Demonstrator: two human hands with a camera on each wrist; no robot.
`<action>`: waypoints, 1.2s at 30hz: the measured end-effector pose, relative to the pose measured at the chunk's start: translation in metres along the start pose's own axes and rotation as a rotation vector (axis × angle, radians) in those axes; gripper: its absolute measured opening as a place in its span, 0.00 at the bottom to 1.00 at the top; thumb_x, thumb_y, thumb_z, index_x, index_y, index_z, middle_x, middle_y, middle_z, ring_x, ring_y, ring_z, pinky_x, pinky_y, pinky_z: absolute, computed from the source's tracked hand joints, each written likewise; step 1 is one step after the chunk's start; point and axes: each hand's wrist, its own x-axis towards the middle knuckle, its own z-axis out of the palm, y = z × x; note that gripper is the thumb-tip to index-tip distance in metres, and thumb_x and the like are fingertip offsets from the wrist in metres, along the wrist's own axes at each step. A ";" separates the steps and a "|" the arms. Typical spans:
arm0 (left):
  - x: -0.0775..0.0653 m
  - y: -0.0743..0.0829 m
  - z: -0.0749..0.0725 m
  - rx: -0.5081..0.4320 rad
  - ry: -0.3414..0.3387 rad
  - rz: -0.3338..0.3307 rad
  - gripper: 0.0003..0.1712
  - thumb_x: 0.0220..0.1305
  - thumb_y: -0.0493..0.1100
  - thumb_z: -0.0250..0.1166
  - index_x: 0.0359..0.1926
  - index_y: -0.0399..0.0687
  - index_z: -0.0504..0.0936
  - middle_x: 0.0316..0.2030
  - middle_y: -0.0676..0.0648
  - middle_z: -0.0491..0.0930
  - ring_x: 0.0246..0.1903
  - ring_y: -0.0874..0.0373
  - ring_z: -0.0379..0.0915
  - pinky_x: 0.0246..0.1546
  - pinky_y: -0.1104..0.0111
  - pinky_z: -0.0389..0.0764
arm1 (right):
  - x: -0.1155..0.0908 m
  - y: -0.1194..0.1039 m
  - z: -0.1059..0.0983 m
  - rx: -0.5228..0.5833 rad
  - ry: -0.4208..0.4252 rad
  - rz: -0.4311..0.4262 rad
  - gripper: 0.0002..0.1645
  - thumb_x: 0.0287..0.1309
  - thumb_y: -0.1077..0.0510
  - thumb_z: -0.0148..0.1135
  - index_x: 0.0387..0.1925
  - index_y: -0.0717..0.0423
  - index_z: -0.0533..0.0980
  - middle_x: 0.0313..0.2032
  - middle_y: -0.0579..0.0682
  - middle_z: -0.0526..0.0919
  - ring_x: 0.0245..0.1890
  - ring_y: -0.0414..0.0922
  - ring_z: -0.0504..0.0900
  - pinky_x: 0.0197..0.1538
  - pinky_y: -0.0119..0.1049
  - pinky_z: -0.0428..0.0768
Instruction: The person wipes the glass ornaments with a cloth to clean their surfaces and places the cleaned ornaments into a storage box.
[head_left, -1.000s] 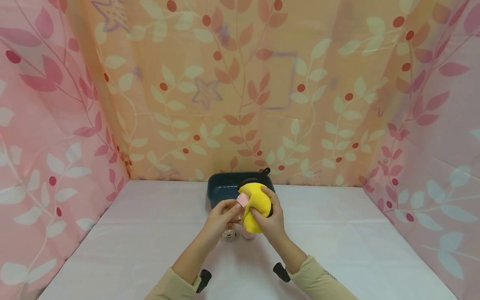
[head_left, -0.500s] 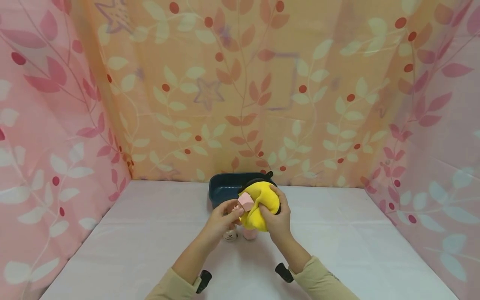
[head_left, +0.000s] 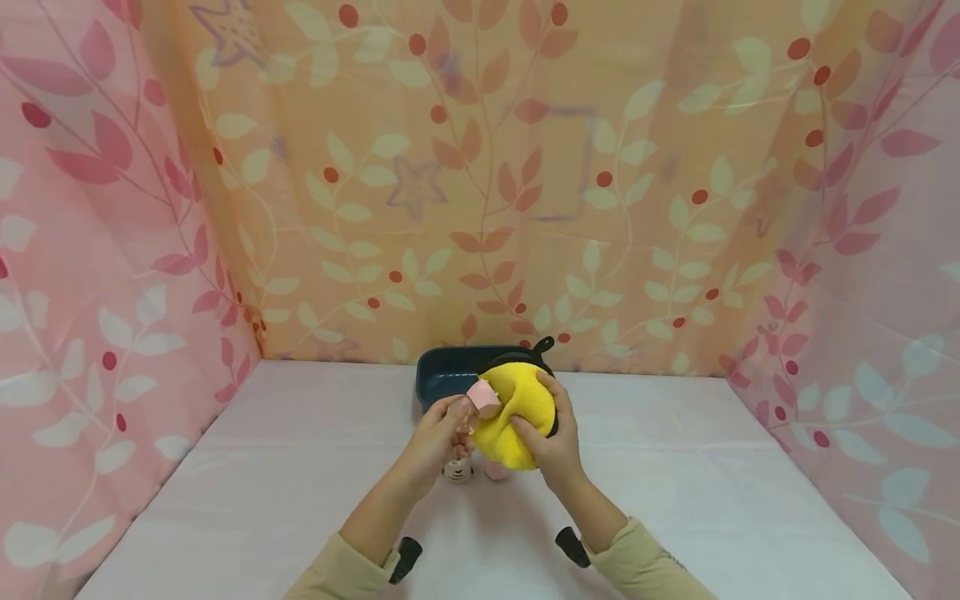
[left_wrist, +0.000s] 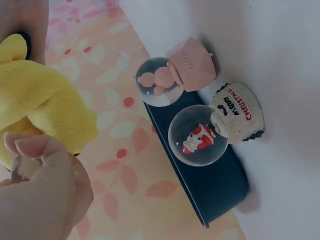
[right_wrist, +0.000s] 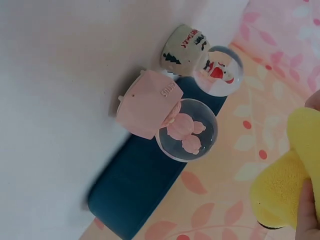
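Observation:
My left hand (head_left: pixel 442 433) pinches a small snow globe by its clear ball, the pink base (head_left: pixel 483 399) pointing up and away. In the left wrist view most of that globe is hidden by the fingers. My right hand (head_left: pixel 557 437) grips a yellow plush piece (head_left: pixel 517 396) with black edging, thumb pressed into its folds. The plush lies against the held globe's pink base in the head view. Below the hands, a pink cactus snow globe (right_wrist: pixel 150 102) and a white-based Christmas snow globe (left_wrist: pixel 237 112) with a red-and-white figure stand side by side on the table.
A dark blue rectangular dish (head_left: pixel 444 379) sits behind the two standing globes, near the back wall. White cloth covers the table (head_left: pixel 300 467). Patterned leaf curtains (head_left: pixel 480 208) enclose the back and both sides. A black loop (head_left: pixel 543 345) sticks up beyond the plush.
The yellow plush shifted right, then slightly back left, in the right hand. The held globe's pink base has turned and now shows more fully beside the plush. The standing globes stayed put.

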 end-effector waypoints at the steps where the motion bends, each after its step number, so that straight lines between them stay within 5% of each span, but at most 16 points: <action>1: 0.000 0.000 0.000 0.007 0.010 -0.002 0.27 0.75 0.53 0.50 0.61 0.34 0.62 0.43 0.42 0.67 0.27 0.58 0.68 0.30 0.73 0.72 | 0.000 -0.001 0.001 -0.016 -0.018 -0.015 0.40 0.51 0.69 0.63 0.66 0.57 0.60 0.53 0.54 0.66 0.45 0.50 0.69 0.43 0.33 0.76; 8: 0.000 0.000 0.002 0.068 0.056 -0.022 0.32 0.74 0.56 0.50 0.62 0.34 0.62 0.40 0.44 0.68 0.24 0.59 0.67 0.29 0.72 0.70 | 0.001 -0.001 0.007 -0.115 -0.069 -0.082 0.39 0.53 0.70 0.64 0.65 0.56 0.60 0.52 0.59 0.67 0.44 0.50 0.69 0.43 0.35 0.76; 16: 0.000 -0.005 0.004 0.182 0.045 -0.022 0.38 0.73 0.60 0.49 0.67 0.33 0.60 0.38 0.42 0.71 0.25 0.57 0.69 0.30 0.72 0.72 | 0.005 -0.002 0.011 -0.157 -0.091 -0.067 0.39 0.53 0.70 0.66 0.65 0.55 0.61 0.53 0.60 0.67 0.45 0.52 0.68 0.43 0.40 0.75; 27: 0.001 -0.010 0.005 0.099 -0.008 -0.026 0.40 0.70 0.59 0.55 0.67 0.34 0.56 0.48 0.40 0.69 0.27 0.58 0.70 0.31 0.72 0.74 | 0.007 -0.001 0.006 -0.107 0.025 0.008 0.36 0.51 0.70 0.65 0.63 0.55 0.66 0.48 0.57 0.70 0.41 0.50 0.70 0.39 0.36 0.75; 36: 0.000 -0.014 -0.007 -0.059 -0.172 -0.026 0.38 0.72 0.56 0.53 0.69 0.33 0.53 0.51 0.40 0.70 0.32 0.58 0.73 0.38 0.71 0.73 | 0.022 -0.011 -0.015 0.076 -0.051 0.189 0.40 0.52 0.69 0.63 0.66 0.51 0.62 0.50 0.56 0.67 0.45 0.51 0.70 0.44 0.37 0.76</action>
